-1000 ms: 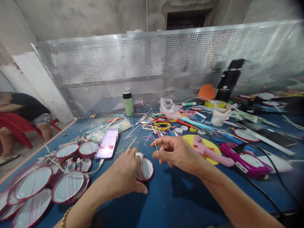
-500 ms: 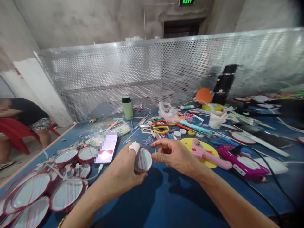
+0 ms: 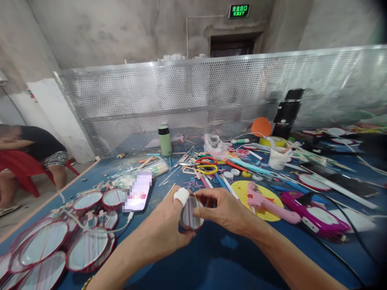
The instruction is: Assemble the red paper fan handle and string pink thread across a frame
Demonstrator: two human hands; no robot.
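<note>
My left hand (image 3: 161,221) grips a small round red-rimmed disc (image 3: 188,213) by its edge, tilted up above the table. Pinkish lines run across the disc's pale, glossy face. White wrapping (image 3: 181,196) covers one of my left fingers, and a thin stick pokes out beyond that hand. My right hand (image 3: 225,207) pinches a thin yellow band (image 3: 197,203) between thumb and forefinger, right at the disc's right side. Whether the band is looped around the disc, I cannot tell. The right fingers hide part of the rim.
Red-rimmed discs (image 3: 44,243) pile up at left beside a phone (image 3: 140,191) with a white cable. Scissors (image 3: 207,165), pens and sticks litter the middle. A pink glue gun (image 3: 269,203) lies on a yellow disc (image 3: 238,187) at right, near a purple device (image 3: 314,213) with a black cord.
My right hand has moved in with the yellow band, from just beside the disc to up against it. My left hand still holds the disc. The camera view has shifted slightly.
</note>
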